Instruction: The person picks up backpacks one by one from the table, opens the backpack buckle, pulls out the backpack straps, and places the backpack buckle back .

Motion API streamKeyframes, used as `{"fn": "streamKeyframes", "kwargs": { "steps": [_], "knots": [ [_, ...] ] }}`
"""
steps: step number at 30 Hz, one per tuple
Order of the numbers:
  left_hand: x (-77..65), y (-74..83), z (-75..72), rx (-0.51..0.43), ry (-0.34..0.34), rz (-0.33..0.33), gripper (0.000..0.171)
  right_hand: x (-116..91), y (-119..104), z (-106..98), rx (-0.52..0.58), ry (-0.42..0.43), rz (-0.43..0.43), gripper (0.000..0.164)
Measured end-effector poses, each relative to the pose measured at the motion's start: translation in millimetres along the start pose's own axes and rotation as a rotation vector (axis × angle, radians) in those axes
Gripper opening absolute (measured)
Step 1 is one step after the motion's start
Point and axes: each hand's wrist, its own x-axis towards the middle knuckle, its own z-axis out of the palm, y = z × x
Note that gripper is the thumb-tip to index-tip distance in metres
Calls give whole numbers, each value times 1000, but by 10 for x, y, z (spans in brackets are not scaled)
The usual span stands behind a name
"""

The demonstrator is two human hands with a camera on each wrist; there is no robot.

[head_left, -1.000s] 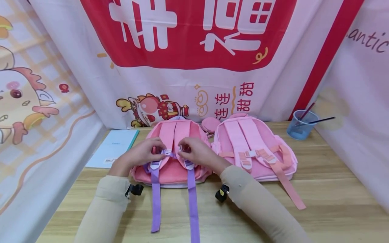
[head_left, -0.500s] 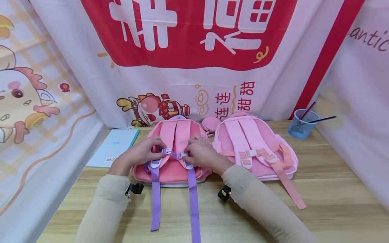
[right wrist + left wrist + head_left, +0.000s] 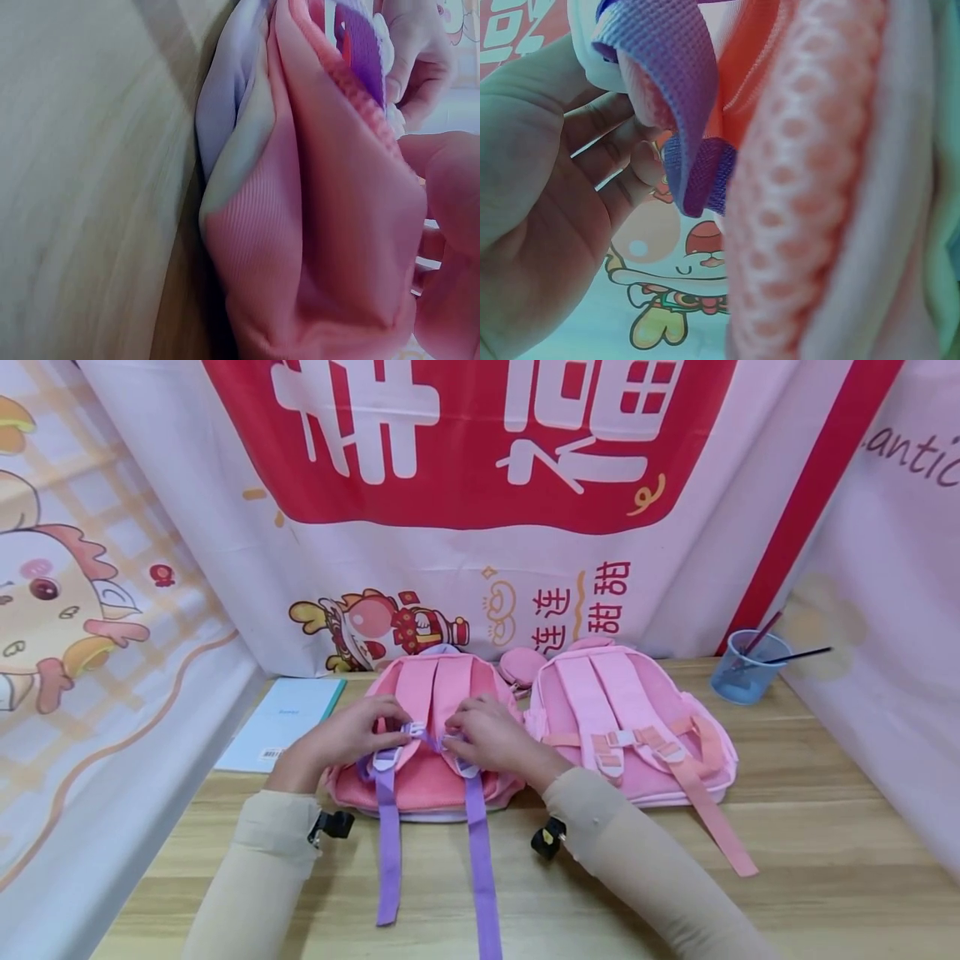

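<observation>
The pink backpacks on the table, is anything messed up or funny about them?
I see no rips or spills. But on the backpack nearer the notebook, the purple straps look uneven: the left one ends on the table, while the right one reaches the head view's bottom edge.

Pale printed cloths (image 3: 180,468) hang around a wood-grain table (image 3: 840,843).

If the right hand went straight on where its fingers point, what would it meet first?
Probably the white buckle in the left hand, across from it in the head view. The purple strap between the hands might brush first; depth there is unclear.
</observation>
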Motion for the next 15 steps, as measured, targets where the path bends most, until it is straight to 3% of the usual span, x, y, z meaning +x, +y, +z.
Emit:
{"fn": "streamKeyframes", "kwargs": {
  "steps": [15],
  "knots": [
    [-41, -4, -69, 13, 73, 95, 21, 216, -131, 116, 174, -36, -15, 36]
  ]
}}
